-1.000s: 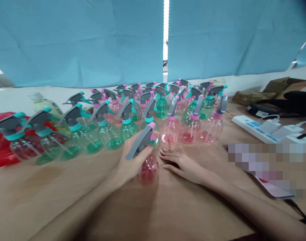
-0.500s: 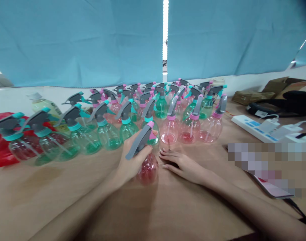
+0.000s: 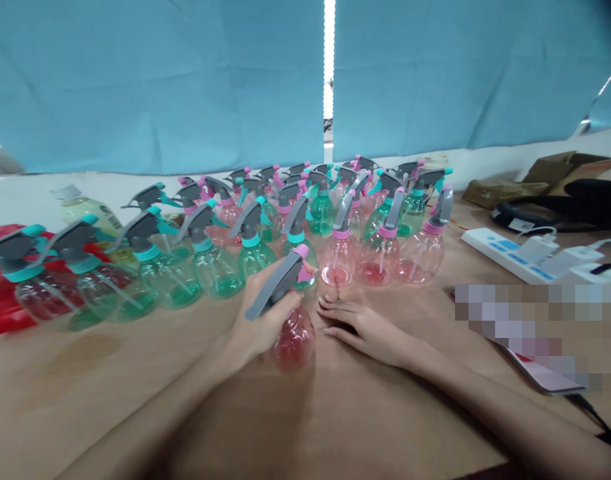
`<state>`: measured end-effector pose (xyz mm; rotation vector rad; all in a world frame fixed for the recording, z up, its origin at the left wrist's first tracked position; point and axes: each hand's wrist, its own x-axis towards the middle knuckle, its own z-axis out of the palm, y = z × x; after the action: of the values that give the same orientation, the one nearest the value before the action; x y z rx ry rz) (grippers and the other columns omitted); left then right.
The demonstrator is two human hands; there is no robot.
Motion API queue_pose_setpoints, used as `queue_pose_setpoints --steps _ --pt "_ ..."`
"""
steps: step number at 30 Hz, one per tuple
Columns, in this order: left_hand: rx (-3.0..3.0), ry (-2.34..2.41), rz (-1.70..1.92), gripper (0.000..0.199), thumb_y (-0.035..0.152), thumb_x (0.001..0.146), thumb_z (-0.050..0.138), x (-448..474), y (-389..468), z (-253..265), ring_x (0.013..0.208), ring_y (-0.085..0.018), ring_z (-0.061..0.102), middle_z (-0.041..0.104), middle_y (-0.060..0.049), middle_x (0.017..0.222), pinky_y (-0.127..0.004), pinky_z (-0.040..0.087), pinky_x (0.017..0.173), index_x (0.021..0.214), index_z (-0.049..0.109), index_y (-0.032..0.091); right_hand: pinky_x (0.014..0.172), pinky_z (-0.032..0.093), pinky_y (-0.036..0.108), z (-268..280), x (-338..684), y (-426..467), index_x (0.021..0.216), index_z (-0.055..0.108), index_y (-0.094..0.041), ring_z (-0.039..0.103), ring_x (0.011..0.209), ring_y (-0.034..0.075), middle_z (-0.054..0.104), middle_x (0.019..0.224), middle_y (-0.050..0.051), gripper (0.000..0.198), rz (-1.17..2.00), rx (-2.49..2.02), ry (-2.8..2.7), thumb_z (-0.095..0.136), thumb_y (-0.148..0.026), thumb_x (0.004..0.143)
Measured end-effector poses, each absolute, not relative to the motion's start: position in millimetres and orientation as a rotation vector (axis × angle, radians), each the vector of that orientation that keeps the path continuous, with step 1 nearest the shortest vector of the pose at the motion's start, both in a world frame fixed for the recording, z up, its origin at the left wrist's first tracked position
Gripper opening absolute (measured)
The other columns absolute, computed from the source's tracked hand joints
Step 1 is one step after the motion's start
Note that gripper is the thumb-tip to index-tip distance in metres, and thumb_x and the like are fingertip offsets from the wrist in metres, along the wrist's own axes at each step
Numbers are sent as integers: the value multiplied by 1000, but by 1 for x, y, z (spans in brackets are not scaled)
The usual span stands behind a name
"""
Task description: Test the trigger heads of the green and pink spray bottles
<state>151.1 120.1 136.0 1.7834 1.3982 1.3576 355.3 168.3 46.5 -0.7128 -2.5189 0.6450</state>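
Note:
My left hand (image 3: 265, 317) is closed round the neck of a pink spray bottle (image 3: 294, 341) with a grey trigger head and pink nozzle. Some fingers are hidden behind the head. The bottle stands close in front of me, just left of my right hand. My right hand (image 3: 358, 327) lies on the brown table with its fingers stretched out, holding nothing. Past my hands are upright pink spray bottles (image 3: 378, 263) with grey and pink heads. To the left runs a row of green spray bottles (image 3: 220, 270) with grey and turquoise heads.
More spray bottles fill the back of the table (image 3: 160, 393). At left are a red plastic bag (image 3: 0, 310) and a pale capped bottle (image 3: 93, 217). A white power strip (image 3: 505, 257) with plugs, a black headset-like item (image 3: 540, 213) and a cardboard box (image 3: 575, 167) are at right.
The pink spray bottle's grey head has tipped slightly, its rear end a little lower and further left, with my left hand still round it. My right hand has stayed put.

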Motion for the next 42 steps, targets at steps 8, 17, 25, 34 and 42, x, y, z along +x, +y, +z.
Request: queue_pose_setpoints --steps 8,17,25,34,42 --pt "1934 1380 1280 13 20 72 51 151 121 139 61 -16 51 52 2 64 -29 40 59 80 60 23 109 37 43 47 355 168 132 53 -20 46 129 21 54 137 8 41 626 -709 -2523 47 -36 95" --pt "1935 1334 1267 7 20 72 49 153 121 142 61 -13 47 54 2 70 -27 36 57 75 56 21 109 37 44 47 355 168 131 54 -20 48 128 22 54 136 9 41 648 -707 -2507 48 -36 94" --pt "1923 1355 1274 9 19 71 51 151 120 141 59 -13 48 54 2 67 -27 38 55 75 58 22 109 37 45 46 355 168 132 53 -20 47 129 22 54 137 9 41 644 -707 -2513 48 -37 94" --pt "1887 1445 1377 17 25 75 53 155 118 136 57 -14 52 56 3 64 -26 43 54 87 65 22 109 37 44 46 355 169 132 53 -20 46 129 21 54 137 8 41 607 -698 -2539 47 -37 95" --pt "1919 1403 1391 22 21 74 51 157 118 138 58 -13 48 57 2 67 -25 40 52 89 65 23 108 39 44 46 355 168 130 54 -20 47 129 21 55 136 8 39 590 -704 -2535 47 -36 95"
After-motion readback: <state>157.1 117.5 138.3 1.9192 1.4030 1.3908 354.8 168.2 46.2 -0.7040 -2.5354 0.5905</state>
